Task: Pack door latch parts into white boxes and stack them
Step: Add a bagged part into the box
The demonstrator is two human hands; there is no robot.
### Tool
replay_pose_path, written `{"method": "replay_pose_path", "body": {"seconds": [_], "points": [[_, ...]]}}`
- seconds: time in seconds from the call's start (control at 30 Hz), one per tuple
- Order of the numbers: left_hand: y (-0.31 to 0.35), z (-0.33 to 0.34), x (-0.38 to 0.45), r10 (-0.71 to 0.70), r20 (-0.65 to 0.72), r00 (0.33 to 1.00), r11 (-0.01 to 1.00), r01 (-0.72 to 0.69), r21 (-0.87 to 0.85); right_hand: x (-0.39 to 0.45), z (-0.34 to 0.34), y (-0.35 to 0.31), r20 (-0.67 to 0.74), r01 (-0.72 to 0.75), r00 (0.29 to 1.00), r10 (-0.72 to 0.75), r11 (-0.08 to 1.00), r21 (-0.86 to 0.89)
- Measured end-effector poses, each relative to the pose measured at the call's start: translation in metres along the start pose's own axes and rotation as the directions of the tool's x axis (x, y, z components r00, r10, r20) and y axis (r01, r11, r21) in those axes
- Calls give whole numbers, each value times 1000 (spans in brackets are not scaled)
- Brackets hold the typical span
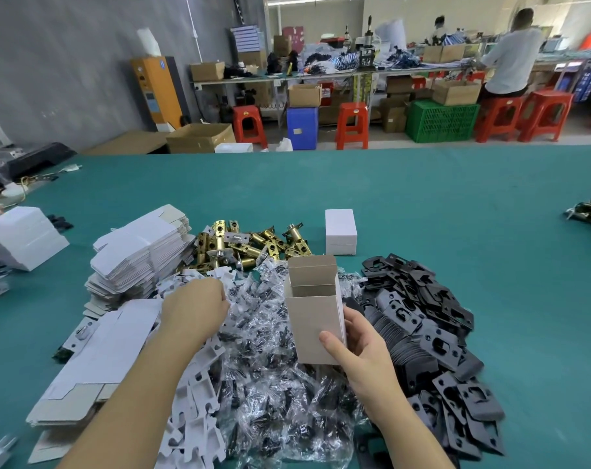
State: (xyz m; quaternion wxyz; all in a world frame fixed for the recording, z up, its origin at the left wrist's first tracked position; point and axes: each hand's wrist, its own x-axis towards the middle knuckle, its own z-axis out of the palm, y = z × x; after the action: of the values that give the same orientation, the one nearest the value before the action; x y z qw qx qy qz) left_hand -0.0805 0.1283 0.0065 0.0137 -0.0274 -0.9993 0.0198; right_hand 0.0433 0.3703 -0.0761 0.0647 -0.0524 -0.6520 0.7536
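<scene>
Head view, right hand: the right hand (358, 346) grips an erected white box (316, 319) upright, thumb on its front face and the other fingers wrapped behind; the top flap stands open.
Head view, box contents: the inside cannot be seen from this angle, so whether any part is already in it cannot be told.
Head view, left hand: the left hand (194, 304) reaches down into the white cardboard inserts (199, 384); its fingers are curled at the far edge of the pile, but what they pinch, if anything, is hidden behind the hand.
Head view, finished work: one closed white box (340, 231) stands alone on the green counter (456, 204), beyond the piles. No stack has formed there.
Head view, supplies left: a tall pile of flat box blanks (141, 252), brass latches (246, 243), bagged screws (273, 377) and black strike plates (429, 336) all lie in large heaps.
Progress: early, by my reading; one box done, a second open and being filled, and many more to go.
Next need: probably an insert, then latch, screws and plates, before closing the flap.
</scene>
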Motion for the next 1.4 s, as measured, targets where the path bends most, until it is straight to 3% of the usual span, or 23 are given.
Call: {"method": "replay_pose_path", "body": {"seconds": [0.1, 0.2, 0.33, 0.43, 0.53, 0.7, 0.87, 0.97, 1.03, 1.17, 1.27, 1.4], "points": [[1, -13, -3, -22, -71, 997, 996, 15, -93, 0, 1, 0, 1, 6, 1000, -6, 1000, -2], [6, -35, -12, -29, -246, 969, 937, -59, -343, 0, 1, 0, 5, 11, 1000, -11, 1000, 11], [22, -66, -35, 48, -393, 918, 635, -332, -698, 0, 1, -1, 9, 16, 1000, -16, 1000, 17], [39, -81, -50, 176, -436, 882, 521, -460, -719, 0, 1, -2, 19, 23, 1000, -23, 999, 27], [56, -83, -55, 272, -434, 859, 582, -506, -636, -2, 3, -5, 29, 40, 999, -41, 999, 33], [75, -78, -52, 332, -327, 885, 734, -460, -499, -3, 4, -7, 45, 60, 997, -61, 998, 34], [92, -79, -51, 404, -130, 906, 820, -421, -388, -3, 4, -7, 61, 63, 996, -65, 997, 39], [101, -82, -47, 469, 44, 882, 853, -439, -283, -3, 2, -5, 63, 49, 997, -51, 998, 43], [104, -84, -43, 478, 81, 875, 859, -446, -252, -2, 1, -5, 63, 39, 997, -41, 998, 40], [107, -84, -34, 416, 37, 908, 899, -406, -162, -1, 2, -7, 62, 43, 997, -44, 999, 25], [111, -83, -33, 354, -88, 931, 917, -364, -164, -1, 2, -5, 67, 36, 997, -39, 999, 37], [126, -85, -41, 414, -311, 856, 841, -490, -230, -1, 4, -6, 61, 54, 997, -53, 998, -21]]}}
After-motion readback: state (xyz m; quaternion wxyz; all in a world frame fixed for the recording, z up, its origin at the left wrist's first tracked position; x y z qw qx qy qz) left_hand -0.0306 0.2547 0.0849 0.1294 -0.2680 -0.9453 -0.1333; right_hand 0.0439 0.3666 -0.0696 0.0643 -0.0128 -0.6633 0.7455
